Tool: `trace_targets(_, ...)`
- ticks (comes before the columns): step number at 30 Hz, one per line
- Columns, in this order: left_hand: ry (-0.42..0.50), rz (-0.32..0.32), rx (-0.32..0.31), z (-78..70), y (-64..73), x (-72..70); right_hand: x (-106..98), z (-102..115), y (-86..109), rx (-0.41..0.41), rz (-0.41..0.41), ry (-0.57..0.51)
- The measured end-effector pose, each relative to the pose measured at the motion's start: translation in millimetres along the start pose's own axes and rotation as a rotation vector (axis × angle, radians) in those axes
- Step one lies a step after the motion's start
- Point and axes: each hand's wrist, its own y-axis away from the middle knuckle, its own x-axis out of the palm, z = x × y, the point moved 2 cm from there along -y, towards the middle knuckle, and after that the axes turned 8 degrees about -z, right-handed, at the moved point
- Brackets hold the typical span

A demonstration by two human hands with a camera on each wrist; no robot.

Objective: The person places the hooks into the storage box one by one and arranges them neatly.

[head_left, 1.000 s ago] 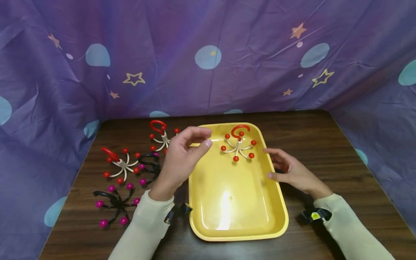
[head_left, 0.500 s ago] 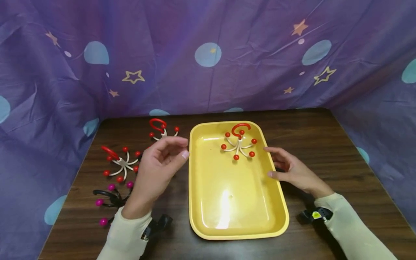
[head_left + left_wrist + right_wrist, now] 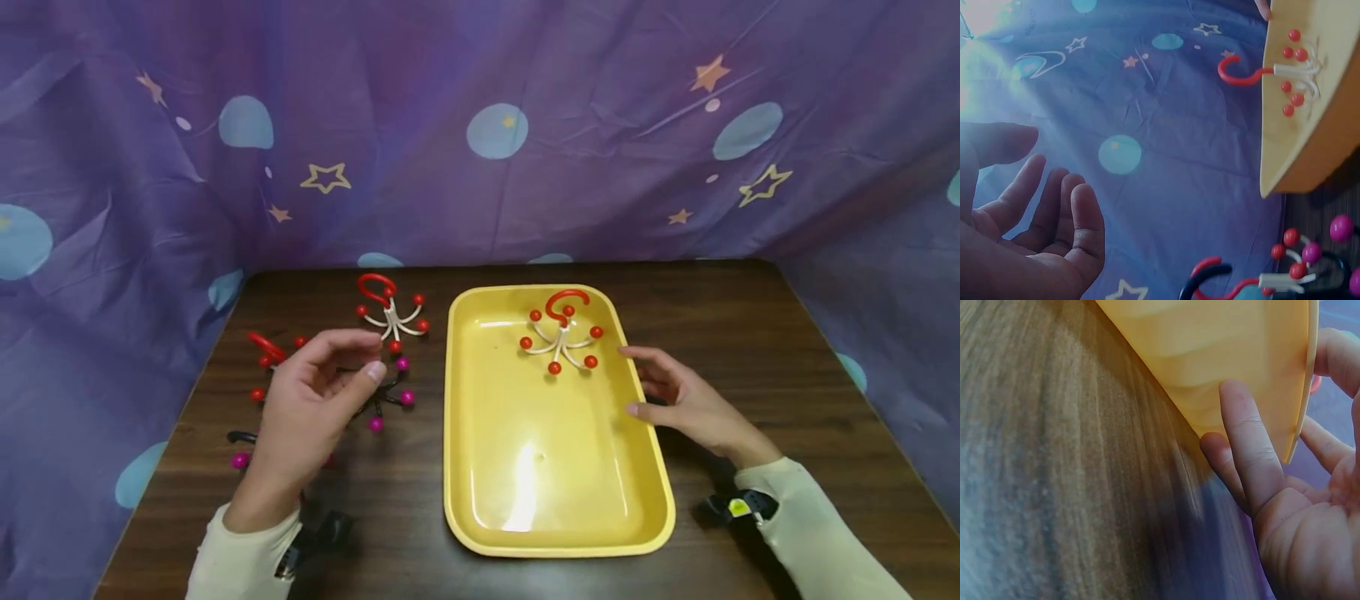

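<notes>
My left hand [image 3: 303, 417] hovers over the left side of the table, fingers loosely curled and holding nothing. Beneath it, partly hidden, lie a white hook hanger with red ball tips [image 3: 258, 394] and a black one with pink ball tips [image 3: 240, 460]. Another black hanger [image 3: 378, 398] shows past the thumb, and a white-and-red hanger [image 3: 392, 317] stands farther back. The right hand [image 3: 686, 404] holds the right rim of a yellow tray [image 3: 447, 417]; in the right wrist view, straight fingers [image 3: 1250, 437] lie along the outer wall. One white-and-red hanger [image 3: 561, 340] stands inside the tray's far end.
The dark wood table [image 3: 720, 317] ends at a purple curtain [image 3: 420, 167] with stars and blue spots. A wrist camera [image 3: 333, 529] sits by the left cuff, and another [image 3: 716, 508] by the right.
My left hand has moved left and nearer, from over the tray to above the hangers. The right hand stays at the tray rim, and the head view has shifted slightly.
</notes>
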Motion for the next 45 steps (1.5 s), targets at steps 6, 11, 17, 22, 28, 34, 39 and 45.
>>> trace_targets(6, 0.055, -0.082, -0.004, 4.8, 5.5, -21.3, 0.2, -3.0, 3.6, 0.000, -0.002, -0.031)
trace_targets(11, 0.110, -0.145, 0.002, 10.5, 10.7, -38.8, 0.9, -3.5, 4.3, -0.001, 0.004, -0.048)
trace_targets(17, 0.165, -0.215, -0.004, 13.6, 17.1, -54.8, -0.4, -1.8, 4.1, -0.009, 0.000, -0.043)
trace_targets(22, 0.153, -0.276, -0.028, 12.3, 22.1, -68.0, -0.7, -0.9, 2.7, 0.000, -0.005, -0.030)
trace_targets(28, 0.125, -0.349, -0.021, 16.0, 28.7, -83.8, 0.5, -0.5, 2.3, 0.004, -0.007, -0.003)
trace_targets(34, 0.117, -0.408, -0.018, 28.9, 34.4, -93.7, 0.2, 0.7, 6.6, 0.008, -0.002, -0.009)
trace_targets(39, 0.060, -0.481, -0.033, 38.3, 35.8, -99.2, 1.0, 2.5, 4.8, 0.000, 0.003, 0.000)
trace_targets(45, 0.052, -0.466, -0.061, 48.7, 34.3, -101.8, 2.1, 2.5, 6.9, -0.016, -0.012, 0.009)
